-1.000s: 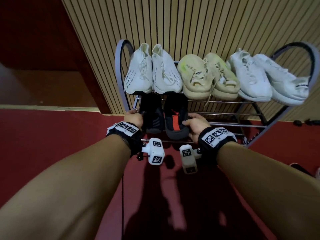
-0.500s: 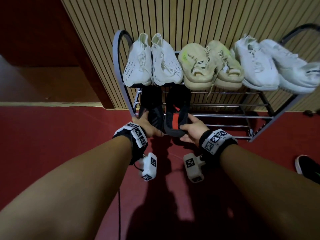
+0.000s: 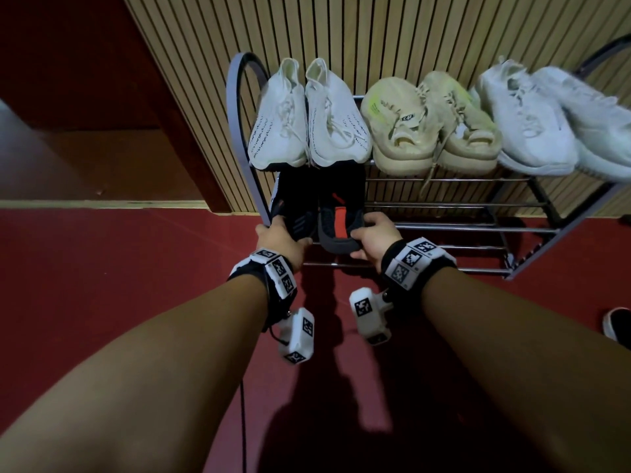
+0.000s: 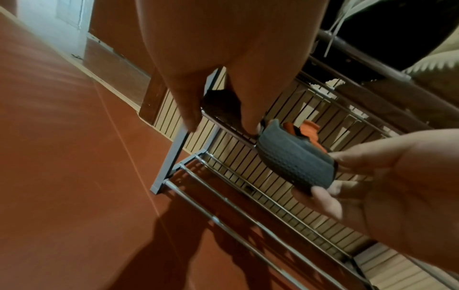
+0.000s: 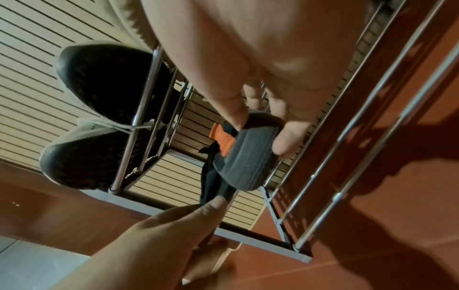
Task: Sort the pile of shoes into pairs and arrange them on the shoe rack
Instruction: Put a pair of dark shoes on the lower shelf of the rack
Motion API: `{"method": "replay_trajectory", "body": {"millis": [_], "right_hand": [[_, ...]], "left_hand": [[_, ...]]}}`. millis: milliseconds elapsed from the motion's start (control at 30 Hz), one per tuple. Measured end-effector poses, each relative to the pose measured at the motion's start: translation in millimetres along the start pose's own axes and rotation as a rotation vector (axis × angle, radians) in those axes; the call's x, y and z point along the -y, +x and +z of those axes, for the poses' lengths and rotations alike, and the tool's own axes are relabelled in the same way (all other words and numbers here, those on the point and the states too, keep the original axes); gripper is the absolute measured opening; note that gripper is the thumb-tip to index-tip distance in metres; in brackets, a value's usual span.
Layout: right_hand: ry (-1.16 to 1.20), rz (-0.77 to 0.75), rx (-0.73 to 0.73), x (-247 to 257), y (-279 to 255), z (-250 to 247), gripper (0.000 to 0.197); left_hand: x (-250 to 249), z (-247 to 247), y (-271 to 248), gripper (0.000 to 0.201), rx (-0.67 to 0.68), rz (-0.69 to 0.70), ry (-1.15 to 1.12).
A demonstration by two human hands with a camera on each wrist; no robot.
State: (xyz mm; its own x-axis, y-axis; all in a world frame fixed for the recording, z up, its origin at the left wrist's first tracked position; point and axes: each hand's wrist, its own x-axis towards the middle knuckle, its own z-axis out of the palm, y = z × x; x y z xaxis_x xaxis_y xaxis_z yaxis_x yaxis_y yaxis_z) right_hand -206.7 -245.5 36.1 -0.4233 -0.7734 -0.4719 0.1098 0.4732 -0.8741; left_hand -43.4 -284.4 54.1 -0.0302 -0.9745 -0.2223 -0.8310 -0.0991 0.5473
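Observation:
A black pair lies side by side at the left end of the shoe rack's (image 3: pixel 444 228) second shelf. My left hand (image 3: pixel 280 238) grips the heel of the left black shoe (image 3: pixel 297 206). My right hand (image 3: pixel 372 237) grips the heel of the right black shoe (image 3: pixel 339 216), which has an orange tab. In the left wrist view my left hand (image 4: pixel 221 126) pinches its shoe's heel (image 4: pixel 218 109) over the shelf rail. In the right wrist view my right hand (image 5: pixel 261 129) wraps the grey-soled heel (image 5: pixel 246 166).
The top shelf holds a white knit pair (image 3: pixel 307 121), a beige pair (image 3: pixel 430 128) and a white pair (image 3: pixel 553 117). The lower rails (image 3: pixel 461 269) are bare. Another dark shoe (image 3: pixel 618 326) lies on the red floor at the right. A slatted wall stands behind the rack.
Both hands stay on the heels of the black pair. My left wrist has turned so the hand comes at its shoe more from the side. My head has shifted.

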Motion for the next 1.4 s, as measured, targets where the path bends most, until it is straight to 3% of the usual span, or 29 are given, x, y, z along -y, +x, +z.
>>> {"method": "replay_trajectory", "body": {"millis": [133, 300, 500, 633, 833, 933, 1000, 1100, 1300, 1400], "right_hand": [[-0.068, -0.03, -0.066, 7, 9, 3, 0.052], [-0.084, -0.026, -0.097, 8, 12, 7, 0.052], [0.042, -0.06, -0.151, 3, 1, 5, 0.053], [0.001, -0.067, -0.195, 3, -4, 7, 0.044], [0.119, 0.01, -0.111, 6, -12, -1, 0.043], [0.144, 0.073, 0.003, 9, -24, -11, 0.05], [0.044, 0.086, 0.087, 10, -36, -20, 0.056], [-0.089, 0.04, 0.056, 10, -53, -40, 0.056], [-0.164, 0.022, -0.052, 20, -104, -115, 0.054], [-0.176, 0.034, -0.117, 24, -134, -165, 0.052]], "left_hand": [[-7, 2, 3, 0.058, -0.015, -0.011, -0.003], [-12, 6, 4, 0.039, -0.049, -0.028, -0.042], [-8, 6, 3, 0.041, -0.078, -0.035, -0.078], [-8, 7, 1, 0.039, -0.092, -0.044, -0.086], [-6, 6, 2, 0.043, -0.048, -0.044, -0.024], [-11, 5, 0, 0.05, -0.012, -0.059, 0.059], [-16, 3, -5, 0.06, 0.053, -0.073, 0.128], [-27, 2, -17, 0.071, 0.104, -0.087, 0.168], [-68, 11, -65, 0.061, -0.071, 0.003, 0.26], [-100, 27, -103, 0.053, -0.049, 0.09, 0.324]]}}
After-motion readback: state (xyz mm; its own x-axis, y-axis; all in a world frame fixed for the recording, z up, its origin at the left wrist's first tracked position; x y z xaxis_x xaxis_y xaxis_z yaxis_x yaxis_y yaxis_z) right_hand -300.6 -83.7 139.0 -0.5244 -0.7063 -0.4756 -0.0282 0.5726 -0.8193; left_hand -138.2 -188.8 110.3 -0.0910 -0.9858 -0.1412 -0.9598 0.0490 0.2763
